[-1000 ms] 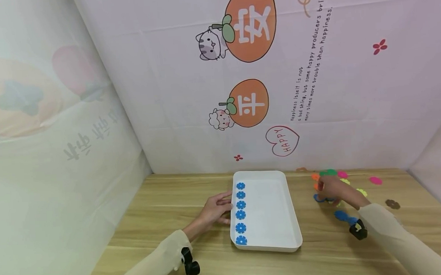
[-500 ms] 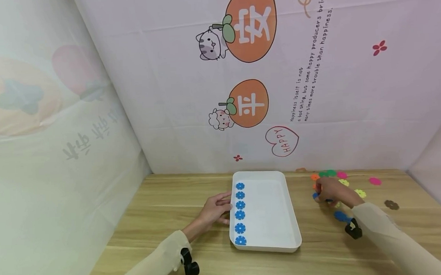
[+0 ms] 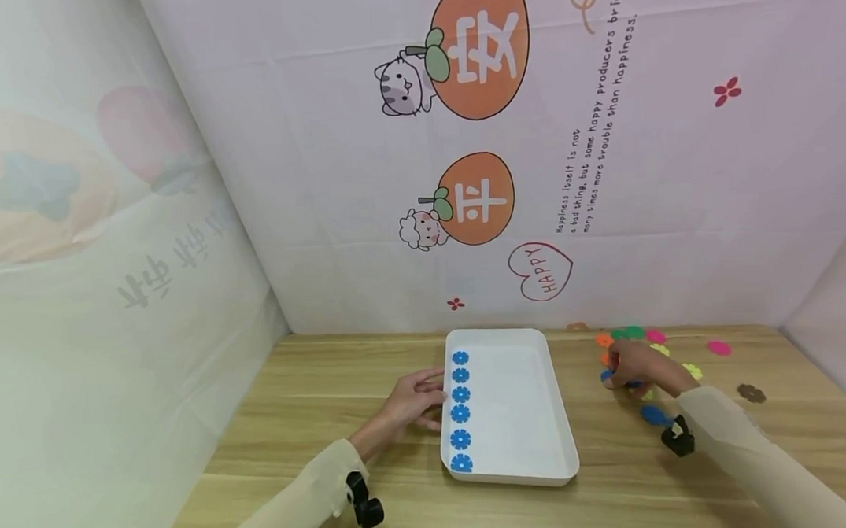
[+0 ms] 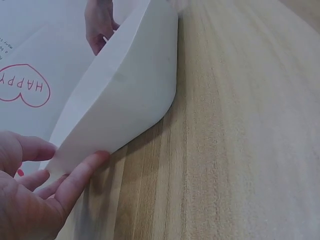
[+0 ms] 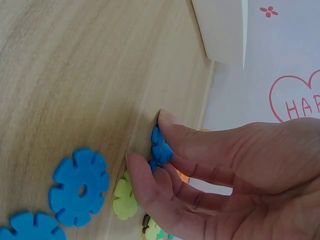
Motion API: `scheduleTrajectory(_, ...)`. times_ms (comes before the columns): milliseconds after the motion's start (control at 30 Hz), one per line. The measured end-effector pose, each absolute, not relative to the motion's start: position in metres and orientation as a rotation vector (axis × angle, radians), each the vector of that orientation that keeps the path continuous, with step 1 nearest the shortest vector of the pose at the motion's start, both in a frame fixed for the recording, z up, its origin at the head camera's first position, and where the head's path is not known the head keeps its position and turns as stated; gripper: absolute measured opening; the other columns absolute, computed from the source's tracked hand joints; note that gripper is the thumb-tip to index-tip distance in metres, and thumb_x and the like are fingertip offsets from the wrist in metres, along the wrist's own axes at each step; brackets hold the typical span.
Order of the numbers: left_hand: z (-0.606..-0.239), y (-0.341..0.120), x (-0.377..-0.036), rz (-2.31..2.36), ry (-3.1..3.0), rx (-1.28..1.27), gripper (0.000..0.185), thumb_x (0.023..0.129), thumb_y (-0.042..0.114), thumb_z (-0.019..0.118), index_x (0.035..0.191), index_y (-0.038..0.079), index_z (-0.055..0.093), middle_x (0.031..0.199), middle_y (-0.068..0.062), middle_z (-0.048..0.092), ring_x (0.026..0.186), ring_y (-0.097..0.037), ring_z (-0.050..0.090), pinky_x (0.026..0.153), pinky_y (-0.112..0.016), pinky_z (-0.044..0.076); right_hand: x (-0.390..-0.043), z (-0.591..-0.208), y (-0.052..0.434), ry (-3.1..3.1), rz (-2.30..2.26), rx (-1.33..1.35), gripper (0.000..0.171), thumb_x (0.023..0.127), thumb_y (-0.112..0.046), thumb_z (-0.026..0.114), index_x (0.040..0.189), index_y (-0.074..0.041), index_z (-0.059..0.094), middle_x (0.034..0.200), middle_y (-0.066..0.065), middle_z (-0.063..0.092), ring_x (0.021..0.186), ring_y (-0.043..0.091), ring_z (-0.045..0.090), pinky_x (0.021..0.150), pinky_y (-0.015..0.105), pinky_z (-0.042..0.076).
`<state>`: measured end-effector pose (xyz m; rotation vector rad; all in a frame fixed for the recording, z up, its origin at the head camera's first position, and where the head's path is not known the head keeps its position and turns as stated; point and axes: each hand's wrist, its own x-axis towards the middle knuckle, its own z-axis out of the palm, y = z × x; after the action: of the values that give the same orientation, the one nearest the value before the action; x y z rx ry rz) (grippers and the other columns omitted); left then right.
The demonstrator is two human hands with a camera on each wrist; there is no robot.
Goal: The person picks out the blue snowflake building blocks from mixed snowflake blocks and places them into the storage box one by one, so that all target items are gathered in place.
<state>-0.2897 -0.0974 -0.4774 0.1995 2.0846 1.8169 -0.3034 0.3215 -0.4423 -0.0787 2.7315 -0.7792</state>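
My left hand [image 3: 409, 402] rests against the outer left wall of a white tray [image 3: 515, 417]. In the left wrist view its fairly straight fingers [image 4: 75, 182] touch the tray wall [image 4: 117, 100]. Along the tray's left side runs a column of several blue snowflake discs [image 3: 461, 413]. To the right of the tray, my right hand [image 3: 643, 365] pinches a blue snowflake disc [image 5: 160, 142] between thumb and fingers, low over the table. Part of this disc is hidden by the fingers. Two more blue discs [image 5: 80, 187] lie close to that hand.
Around the right hand lie loose discs: orange [image 3: 603, 340], green [image 3: 635, 332], pink [image 3: 719, 348], yellow-green [image 3: 692, 371] and brown [image 3: 751, 393]. A printed white cloth wall [image 3: 367, 282] stands behind the wooden table [image 3: 261, 460].
The right hand's fingers have closed on the blue disc, which is now more covered. Its forearm shifted slightly left. My left hand and the tray stay in place.
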Motion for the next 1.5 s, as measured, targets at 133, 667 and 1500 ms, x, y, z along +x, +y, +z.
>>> scheduleTrajectory(133, -0.479, -0.095, -0.290, 1.815, 2.083, 0.195, 0.053, 0.104, 0.010, 0.061, 0.155, 0.006, 0.048, 0.144, -0.026, 0.060, 0.116, -0.037, 0.070, 0.071, -0.042, 0.070, -0.304, -0.442, 0.323, 2.727, -0.778, -0.069, 0.025, 0.091, -0.004, 0.077, 0.095, 0.004, 0.054, 0.083, 0.010, 0.051, 0.076, 0.024, 0.059, 0.062, 0.036, 0.068)
scheduleTrajectory(667, -0.479, -0.077, -0.295, 1.820, 2.140, 0.207, 0.050, 0.102, 0.005, 0.062, 0.151, 0.005, 0.053, 0.149, -0.022, 0.057, 0.122, -0.035, 0.068, 0.067, -0.041, 0.069, -0.304, -0.434, 0.322, 2.589, -1.156, -0.109, 0.016, 0.094, 0.002, 0.067, 0.091, 0.005, 0.051, 0.075, 0.006, 0.056, 0.064, 0.017, 0.058, 0.057, 0.029, 0.061)
scheduleTrajectory(1500, -0.468, -0.087, -0.294, 1.752, 2.149, 0.268, 0.063, 0.097, -0.004, 0.067, 0.156, -0.001, 0.044, 0.151, -0.030, 0.052, 0.115, -0.040, 0.070, 0.060, -0.041, 0.069, -0.324, -0.405, 0.245, 2.273, -1.716, -0.190, 0.037, 0.106, -0.007, 0.060, 0.134, 0.016, 0.051, 0.115, 0.021, 0.070, 0.097, 0.022, 0.074, 0.097, 0.047, 0.065)
